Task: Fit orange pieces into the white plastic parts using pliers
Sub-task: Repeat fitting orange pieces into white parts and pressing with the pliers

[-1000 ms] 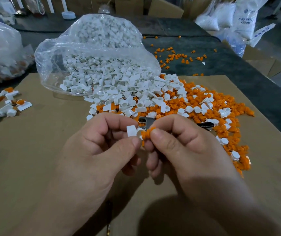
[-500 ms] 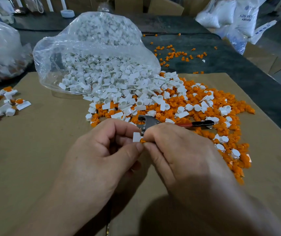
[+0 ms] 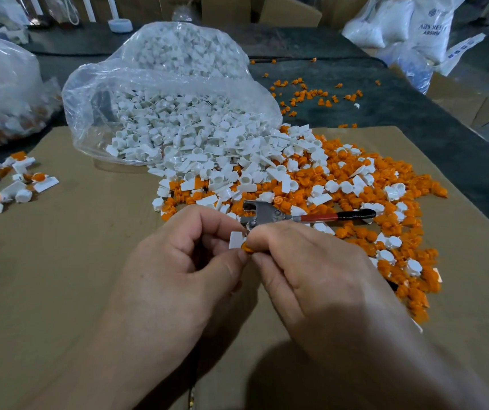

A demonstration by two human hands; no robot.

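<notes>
Head view, only view available.

Left hand [image 3: 178, 276], centre of frame: thumb and forefinger pinch one white part [image 3: 235, 239], the other fingers curled beneath it. Right hand [image 3: 311, 276], just to its right: fingers pressed together, pinching an orange piece [image 3: 247, 247] against the lower right edge of the white part. The two pieces touch. Cannot tell whether the orange one is seated, since the fingertips cover the joint.

Pliers [image 3: 266, 216] lie unheld just above the hands, metal head to the left, red-and-black handle pointing right, resting on the loose orange pile [image 3: 400, 247]. White stock spills from the clear bag [image 3: 178, 81], upper centre, onto the cardboard sheet [image 3: 59, 276] over the desk [image 3: 400, 119]. Some assembled pairs [image 3: 21, 184] sit at the left edge.

Judgement: this is the hand-start step; the pliers press is not yet done.

Risks from here:
- The orange piece could enter cocked, as alignment is by feel under the fingertips. A squeeze would then jam or deform it.
- The piece could pop free when the right hand releases to fetch the pliers, and would be lost among identical ones.
- Lifting the pliers off the loose pile may scatter pieces.
</notes>
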